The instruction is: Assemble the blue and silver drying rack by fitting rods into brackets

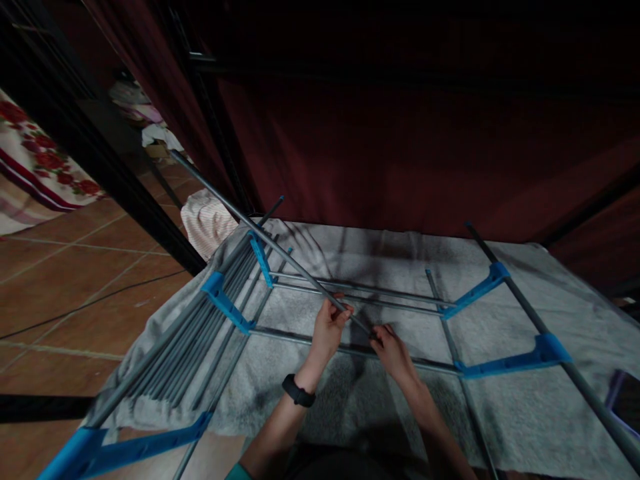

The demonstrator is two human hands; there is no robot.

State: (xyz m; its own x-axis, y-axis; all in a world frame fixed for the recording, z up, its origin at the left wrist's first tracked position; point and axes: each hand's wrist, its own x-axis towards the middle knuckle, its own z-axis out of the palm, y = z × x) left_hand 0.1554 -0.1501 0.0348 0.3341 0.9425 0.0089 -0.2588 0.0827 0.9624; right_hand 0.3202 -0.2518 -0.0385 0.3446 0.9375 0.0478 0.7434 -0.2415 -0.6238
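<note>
A long grey metal tube point(280, 252) slants from the upper left down to my hands, above a partly joined frame. My left hand point(330, 323) is closed around it a little way from its near end. At that near end, the fingers of my right hand point(393, 350) pinch the tip, which they partly hide. Below lies the frame of grey tubes with blue plastic brackets: one bracket point(227, 303) at the left, another bracket point(515, 358) at the right. Cross tubes point(295, 338) run between the two sides beneath my hands.
Several loose grey tubes point(185, 353) lie side by side at the left. A grey blanket point(530, 413) covers the surface. Dark red curtain point(400, 160) hangs behind; black posts point(115, 160) stand at the left above a tiled floor point(55, 300). A dark phone-like object point(625, 403) sits far right.
</note>
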